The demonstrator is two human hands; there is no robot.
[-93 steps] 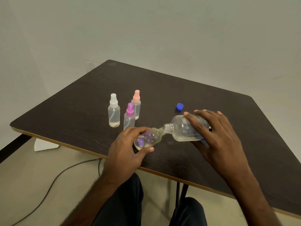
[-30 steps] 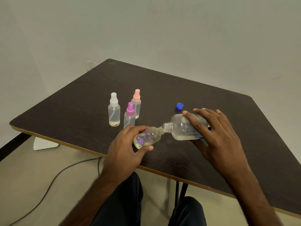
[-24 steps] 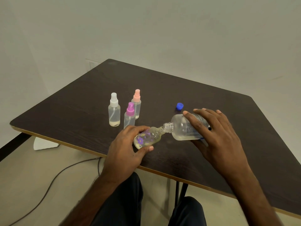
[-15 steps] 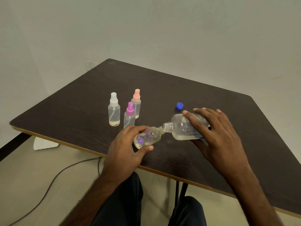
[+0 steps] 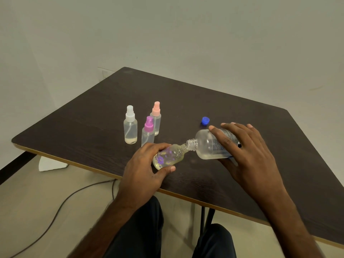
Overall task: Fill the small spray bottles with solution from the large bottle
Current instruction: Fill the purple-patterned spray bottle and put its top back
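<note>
Head view, mid-pour: flower-printed spray bottle (image 5: 168, 157) tilted near the front edge of the table (image 5: 93, 118), gripped by left hand (image 5: 143, 170) with fingers curled round it, mouth to mouth with the large bottle (image 5: 208, 146) — that one held almost level, right hand (image 5: 247, 155) fingers wrapped over its body. Little liquid visible in the large one, so probably needs a steeper tip next, mouths kept aligned against spills — blue cap (image 5: 205, 120) parked just behind.

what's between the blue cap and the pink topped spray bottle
Only bare table lies between the blue cap and the pink-topped spray bottle, seen in the head view.
</note>
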